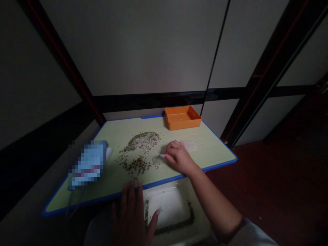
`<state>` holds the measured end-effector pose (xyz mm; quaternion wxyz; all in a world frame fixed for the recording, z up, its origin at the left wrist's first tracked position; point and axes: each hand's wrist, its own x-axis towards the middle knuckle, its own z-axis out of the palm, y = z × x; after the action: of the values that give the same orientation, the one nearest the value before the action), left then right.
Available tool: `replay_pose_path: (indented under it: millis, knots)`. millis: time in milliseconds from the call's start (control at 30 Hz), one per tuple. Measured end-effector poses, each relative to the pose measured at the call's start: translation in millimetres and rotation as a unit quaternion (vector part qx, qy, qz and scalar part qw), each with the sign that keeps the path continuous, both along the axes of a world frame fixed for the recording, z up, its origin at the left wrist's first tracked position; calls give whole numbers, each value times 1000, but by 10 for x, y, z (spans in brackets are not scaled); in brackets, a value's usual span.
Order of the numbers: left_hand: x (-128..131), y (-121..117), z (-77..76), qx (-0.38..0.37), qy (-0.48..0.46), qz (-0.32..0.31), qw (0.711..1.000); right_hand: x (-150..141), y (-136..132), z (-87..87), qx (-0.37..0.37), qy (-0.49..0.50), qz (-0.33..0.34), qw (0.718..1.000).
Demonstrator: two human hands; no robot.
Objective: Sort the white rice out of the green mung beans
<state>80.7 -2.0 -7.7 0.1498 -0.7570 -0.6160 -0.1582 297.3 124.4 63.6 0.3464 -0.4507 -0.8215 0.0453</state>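
Low over a counter (215, 155), a person's right hand (178, 157) curls its fingers at center frame, thumb pointing left toward a thin loop (155, 160); whether it grips the loop cannot be told. The left hand (131, 212), open with fingers spread, reaches the near edge (164, 180) at bottom center. Left of center lie dark grains (138, 165), with a mixed heap (145, 140) above them; a pale heap (189, 146) sits just beside the right hand. Light strokes, taking few grains at once, would likely serve best, the knuckles kept off the pale heap. Blue trim marks the counter's borders; the near one calls for care, with a white tub (169, 201) below. Right of center, between the pale heap and the right corner, seems roomiest for the hand. An orange bin (184, 124) bounds the far side; a blurred blue item (88, 165) limits the left.
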Motion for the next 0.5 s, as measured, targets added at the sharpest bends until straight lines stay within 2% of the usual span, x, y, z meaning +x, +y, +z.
replay_pose_path:
  millis: [267, 500]
  knots:
    - [15, -5, 15, 17, 5, -4, 1000, 20, -17, 13, -3, 15, 24, 1000]
    - [23, -11, 29, 5, -1, 0, 1000, 30, -36, 58, 1, -38, -78, 996]
